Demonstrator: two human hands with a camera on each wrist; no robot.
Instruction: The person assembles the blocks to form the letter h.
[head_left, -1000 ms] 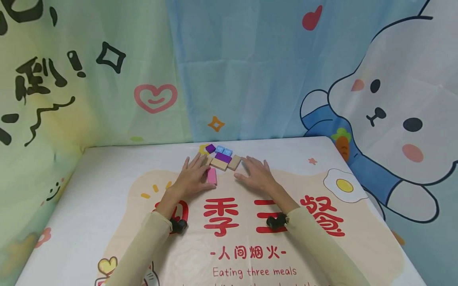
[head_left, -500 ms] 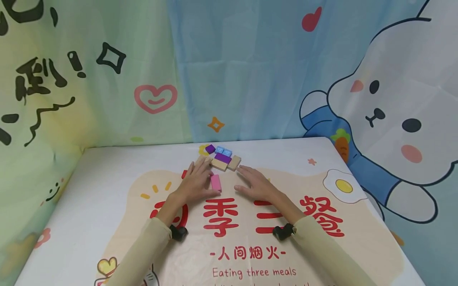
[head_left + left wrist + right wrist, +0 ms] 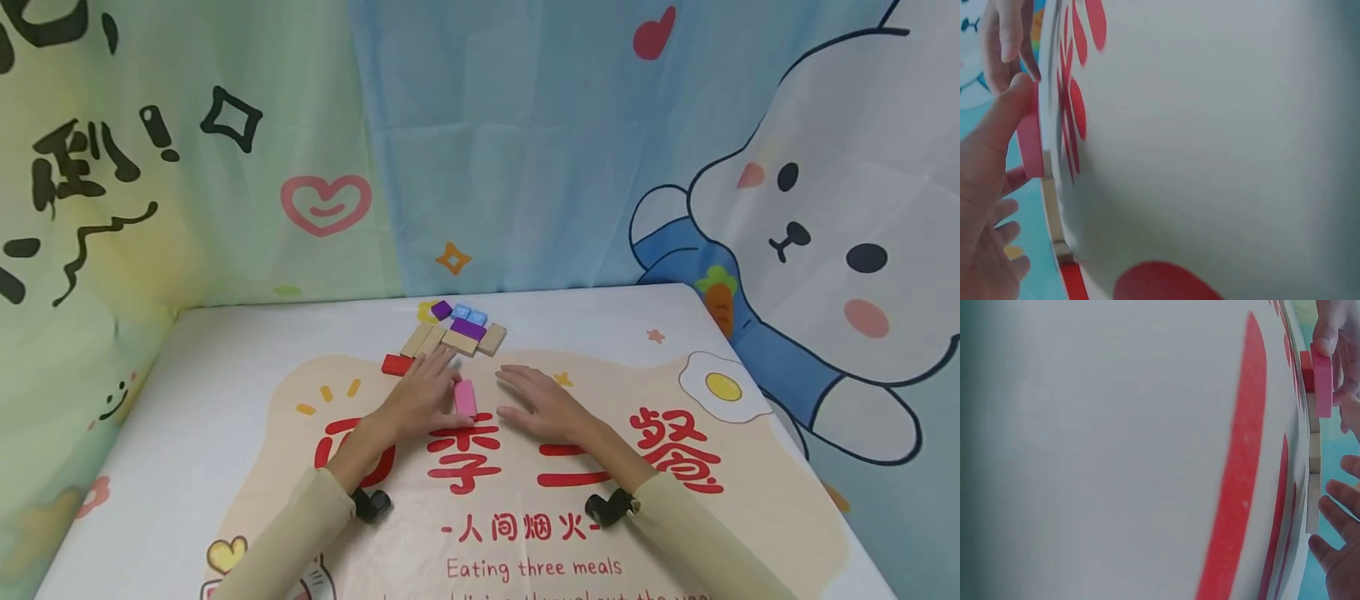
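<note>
Head feed shows me the left hand (image 3: 422, 398) pinching the pink block (image 3: 465, 398); beyond that block I see 4 tan blocks (image 3: 460, 343), 2 purple blocks (image 3: 468, 329) and 2 blue blocks (image 3: 477, 317); beyond and left of it lies the red block (image 3: 397, 365); right of it, the right hand (image 3: 546, 404) has relaxed, free fingers; left wrist feed: thumb and finger hold its opposite ends; right wrist feed: right fingers spread, apart from it.

The pink block (image 3: 466, 399) is rectangular, its long axis running roughly fore-and-aft. The left hand (image 3: 422, 402) grips it between thumb and finger at opposite ends.
</note>
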